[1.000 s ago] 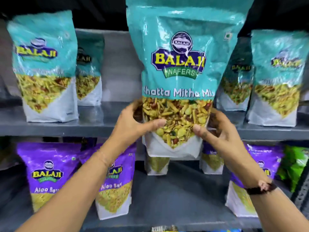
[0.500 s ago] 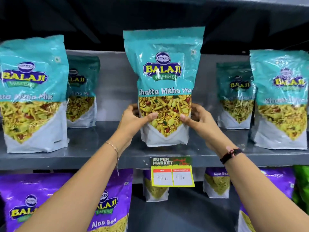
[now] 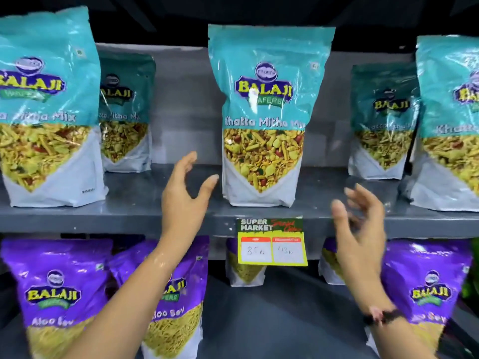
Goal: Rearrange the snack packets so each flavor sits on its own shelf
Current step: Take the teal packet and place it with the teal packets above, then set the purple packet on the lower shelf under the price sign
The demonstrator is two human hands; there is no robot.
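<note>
Your left hand (image 3: pixel 185 200) & right hand (image 3: pixel 360 229) are both released, fingers spread, gripping nothing. The teal packet (image 3: pixel 264 120) stands upright mid upper shelf (image 3: pixel 145 216), near its front edge, just above the price tag (image 3: pixel 272 240). Left thumb is just beside its lower left corner, not touching; right hand is apart, lower right, blurred. Other teal packets (image 3: pixel 44 107) stand left & right on that shelf; purple packets (image 3: pixel 57 294) on the one below.
</note>
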